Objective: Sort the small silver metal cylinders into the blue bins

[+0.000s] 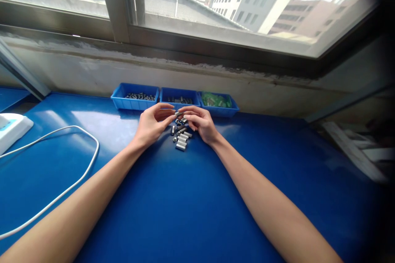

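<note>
My left hand [156, 121] and my right hand [200, 122] meet over the middle of the blue table, just in front of the bins. A short silver metal piece [178, 113] is pinched between the fingertips of both hands. Below the fingers lies a loose pile of short silver metal pieces [181, 143], several of them side by side in a row. Smaller dark and ring-like metal parts [175, 139] lie among them. My fingers partly cover the back of the pile.
Behind my hands stand three blue bins: the left bin [135, 104] holds many small metal parts, the middle bin [166, 92] metal pieces, the right bin [220, 111] green plastic wrap. A white cable [94, 148] and white device [15, 131] lie left on the table [173, 213].
</note>
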`<state>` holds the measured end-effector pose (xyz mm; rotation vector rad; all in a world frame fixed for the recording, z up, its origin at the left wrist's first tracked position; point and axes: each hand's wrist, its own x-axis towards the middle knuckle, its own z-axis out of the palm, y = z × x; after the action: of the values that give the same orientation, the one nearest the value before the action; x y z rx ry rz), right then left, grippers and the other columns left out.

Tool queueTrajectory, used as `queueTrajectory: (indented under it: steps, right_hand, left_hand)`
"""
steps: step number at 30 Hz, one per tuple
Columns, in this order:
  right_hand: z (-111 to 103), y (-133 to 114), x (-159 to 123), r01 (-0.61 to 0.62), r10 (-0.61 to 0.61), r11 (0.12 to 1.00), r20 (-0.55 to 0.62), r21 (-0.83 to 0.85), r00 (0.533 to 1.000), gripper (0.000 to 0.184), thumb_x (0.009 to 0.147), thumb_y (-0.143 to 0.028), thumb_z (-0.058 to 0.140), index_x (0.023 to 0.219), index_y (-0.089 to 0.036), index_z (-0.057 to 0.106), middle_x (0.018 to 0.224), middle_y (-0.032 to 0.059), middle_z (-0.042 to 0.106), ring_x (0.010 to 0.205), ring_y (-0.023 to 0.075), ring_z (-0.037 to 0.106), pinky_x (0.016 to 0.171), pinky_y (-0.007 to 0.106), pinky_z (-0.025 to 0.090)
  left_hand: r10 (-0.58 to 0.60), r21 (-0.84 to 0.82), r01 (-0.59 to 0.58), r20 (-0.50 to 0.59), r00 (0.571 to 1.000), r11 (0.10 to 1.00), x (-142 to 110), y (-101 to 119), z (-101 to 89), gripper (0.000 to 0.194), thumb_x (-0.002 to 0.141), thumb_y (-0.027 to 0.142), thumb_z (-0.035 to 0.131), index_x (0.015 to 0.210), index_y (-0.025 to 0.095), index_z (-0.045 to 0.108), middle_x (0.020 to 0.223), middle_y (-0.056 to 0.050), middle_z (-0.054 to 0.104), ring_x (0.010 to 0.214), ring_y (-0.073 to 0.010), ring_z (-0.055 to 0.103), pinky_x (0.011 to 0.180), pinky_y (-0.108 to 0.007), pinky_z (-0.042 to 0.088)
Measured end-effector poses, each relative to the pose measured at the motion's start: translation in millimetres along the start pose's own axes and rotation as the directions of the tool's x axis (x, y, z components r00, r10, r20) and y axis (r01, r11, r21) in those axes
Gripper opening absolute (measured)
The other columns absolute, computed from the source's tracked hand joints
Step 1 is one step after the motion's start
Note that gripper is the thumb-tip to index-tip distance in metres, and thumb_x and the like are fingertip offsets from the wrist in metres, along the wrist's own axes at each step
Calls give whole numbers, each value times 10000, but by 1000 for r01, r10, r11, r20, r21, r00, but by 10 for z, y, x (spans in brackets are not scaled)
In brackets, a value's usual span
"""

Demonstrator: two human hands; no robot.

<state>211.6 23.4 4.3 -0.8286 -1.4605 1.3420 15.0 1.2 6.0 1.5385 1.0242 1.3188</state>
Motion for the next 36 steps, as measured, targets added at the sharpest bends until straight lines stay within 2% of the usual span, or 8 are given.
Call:
queueTrajectory:
  steps: [3, 6, 10, 16, 24, 30, 33, 36]
  right_hand:
    - [-11, 0, 9, 20, -14, 998, -83, 65, 996, 385, 738, -259, 655, 1114, -194, 711, 1005, 64, 760, 454, 48, 409, 409, 224, 240]
    - [-4, -9, 15, 8, 3, 995, -121, 97, 993, 542, 703, -237, 643, 1245, -236, 651, 1190, 79, 725, 474, 47, 464, 393, 216, 234]
    - [11, -7, 23, -13, 20, 998, -133, 55, 991, 661, 684, -227, 644, 1342, -254, 584, 1285, 98, 689, 509, 63, 526, 377, 217, 240]
    - [-4, 17, 24, -13, 19, 999, -130, 44, 991, 548, 691, -247, 645, 1238, -216, 640, 1128, 85, 743, 519, 82, 541, 404, 218, 285]
    - [22, 7, 17, 2, 11, 997, -158, 80, 987, 398, 700, -249, 637, 1088, -173, 681, 898, 51, 755, 483, 78, 492, 470, 242, 355]
    - [20, 4, 15, -11, 25, 996, -162, 90, 986, 357, 703, -248, 653, 1050, -170, 688, 846, 38, 745, 497, 88, 482, 512, 262, 394]
    - [12, 8, 17, -7, 22, 995, -154, 98, 988, 355, 700, -246, 659, 1045, -169, 688, 832, 35, 741, 504, 91, 485, 526, 265, 403]
    - [7, 9, 17, -9, 22, 996, -147, 93, 989, 354, 700, -249, 658, 1044, -174, 692, 828, 33, 738, 518, 97, 492, 540, 270, 414]
  left_hand:
    - [184, 352, -197, 70, 980, 915, 0, -44, -50, 334, 891, 367, 684, 1162, 172, 701, 1171, -110, 747, 1092, -266, 698, 989, -422, 552]
    - [253, 548, -378, 292, 923, 746, -7, -88, -94, 321, 944, 334, 592, 1204, 195, 720, 1287, -100, 706, 1238, -288, 614, 1090, -467, 473]
    - [233, 551, -464, 438, 868, 694, -8, -111, -113, 317, 974, 328, 529, 1175, 210, 744, 1219, -84, 739, 1215, -272, 627, 1078, -436, 477]
    - [208, 565, -427, 412, 887, 706, -28, -70, -131, 324, 975, 356, 523, 1162, 220, 750, 1177, -95, 747, 1111, -261, 677, 1004, -398, 507]
    - [223, 525, -473, 469, 855, 708, -42, -80, -202, 316, 919, 423, 630, 1141, 239, 761, 1115, -99, 704, 1024, -249, 660, 943, -373, 521]
    - [223, 487, -405, 388, 894, 774, -23, -116, -207, 255, 914, 401, 652, 1030, 211, 777, 1031, -86, 712, 826, -194, 684, 799, -321, 551]
    - [180, 373, -242, 194, 964, 896, -33, -73, -164, 315, 893, 436, 680, 1081, 196, 758, 1031, -89, 733, 797, -184, 700, 785, -312, 570]
    - [36, 100, -42, 58, 998, 994, -38, -19, -112, 455, 827, 453, 756, 1183, 172, 715, 1087, -108, 758, 959, -229, 734, 911, -350, 578]
